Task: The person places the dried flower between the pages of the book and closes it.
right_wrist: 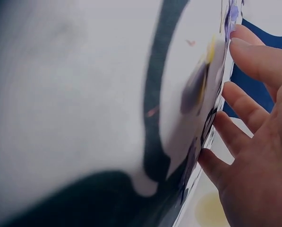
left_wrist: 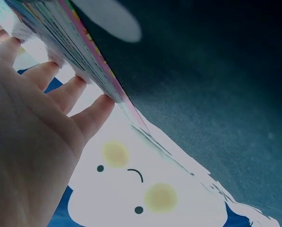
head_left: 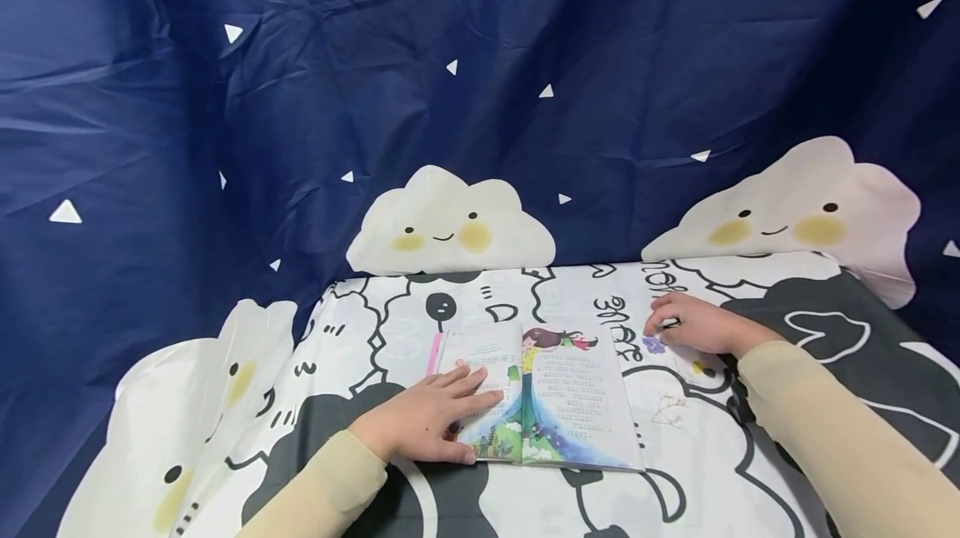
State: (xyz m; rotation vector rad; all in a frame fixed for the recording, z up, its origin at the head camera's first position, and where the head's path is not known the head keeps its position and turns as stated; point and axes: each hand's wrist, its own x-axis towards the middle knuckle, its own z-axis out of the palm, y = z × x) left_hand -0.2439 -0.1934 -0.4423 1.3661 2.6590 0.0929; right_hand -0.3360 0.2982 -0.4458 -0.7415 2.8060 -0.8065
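An open picture book (head_left: 577,405) lies on the patterned cloth, text and coloured drawings across both pages. My left hand (head_left: 431,413) rests on its left page, fingers spread; the left wrist view shows the fingertips against the page block (left_wrist: 91,56). To the right of the book, my right hand (head_left: 693,323) touches the cloth beside a small purple flower (head_left: 654,344). In the right wrist view, thumb and forefinger come close together by the purple piece (right_wrist: 233,14); no grip shows. A small yellow and dark flower-like piece (head_left: 703,368) lies below that hand.
A thin reddish sprig-like piece (head_left: 670,410) lies right of the book. A pink strip (head_left: 434,353) shows at the book's left edge. The black-and-white cloth (head_left: 525,505) covers the surface. Cloud shapes (head_left: 450,226) and a navy curtain (head_left: 487,22) stand behind.
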